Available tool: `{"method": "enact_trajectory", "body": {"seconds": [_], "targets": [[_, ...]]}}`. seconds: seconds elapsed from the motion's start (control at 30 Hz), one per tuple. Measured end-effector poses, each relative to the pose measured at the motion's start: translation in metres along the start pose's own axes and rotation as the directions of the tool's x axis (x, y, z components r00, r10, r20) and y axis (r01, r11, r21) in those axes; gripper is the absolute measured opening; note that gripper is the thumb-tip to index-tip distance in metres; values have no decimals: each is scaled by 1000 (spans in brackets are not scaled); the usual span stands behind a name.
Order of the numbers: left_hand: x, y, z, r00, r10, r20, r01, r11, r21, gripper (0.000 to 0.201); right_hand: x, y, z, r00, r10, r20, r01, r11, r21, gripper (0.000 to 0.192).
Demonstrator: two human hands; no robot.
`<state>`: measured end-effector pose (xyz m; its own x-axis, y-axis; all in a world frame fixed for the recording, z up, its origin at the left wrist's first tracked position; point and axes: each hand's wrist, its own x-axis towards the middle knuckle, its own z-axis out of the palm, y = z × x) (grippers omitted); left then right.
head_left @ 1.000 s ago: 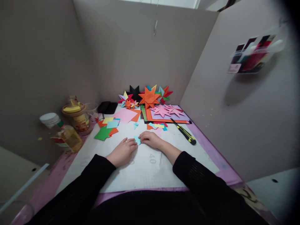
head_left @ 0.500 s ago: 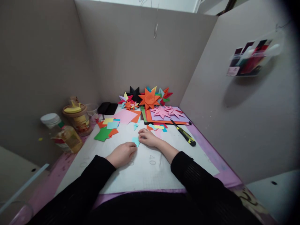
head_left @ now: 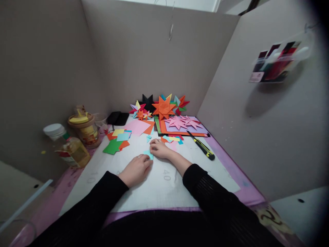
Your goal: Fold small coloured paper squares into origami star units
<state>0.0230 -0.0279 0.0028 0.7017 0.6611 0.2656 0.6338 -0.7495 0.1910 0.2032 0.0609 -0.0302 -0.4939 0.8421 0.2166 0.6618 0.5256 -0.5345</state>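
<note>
White cutting mat (head_left: 164, 192) | left hand (head_left: 135, 168) and right hand (head_left: 159, 149) flat, pressing light-blue paper piece (head_left: 148, 154) | paper stars (head_left: 162, 107) behind

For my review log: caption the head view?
Both hands, left hand and right hand, press a light-blue paper piece on the cutting mat.

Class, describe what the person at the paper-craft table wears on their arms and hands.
Both arms are covered by long black sleeves reaching the wrists; the right sleeve shows a fine ribbed knit texture. The left hand and right hand are bare, without gloves. A small pale ring seems to sit on a left finger.
</note>
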Motion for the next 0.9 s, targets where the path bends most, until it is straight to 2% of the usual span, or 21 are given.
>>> {"method": "enact_trajectory", "body": {"seconds": [0.27,0.47,0.63,0.9], "targets": [[-1,0,0,999,-11,36,10,1000,27,24,2,-3,2,1000,25,7,-25,999,-32,5],[2,0,-1,998,-24,63,19,996,88,35,1,-8,-1,1000,-20,18,21,998,-52,5],[4,0,-2,996,-7,92,-5,992,128,33,1,-6,-1,999,-47,7,47,999,-25,5],[0,-1,-3,995,3,101,-13,995,103,32,4,-3,0,998,-67,-6,67,998,15,4]]}}
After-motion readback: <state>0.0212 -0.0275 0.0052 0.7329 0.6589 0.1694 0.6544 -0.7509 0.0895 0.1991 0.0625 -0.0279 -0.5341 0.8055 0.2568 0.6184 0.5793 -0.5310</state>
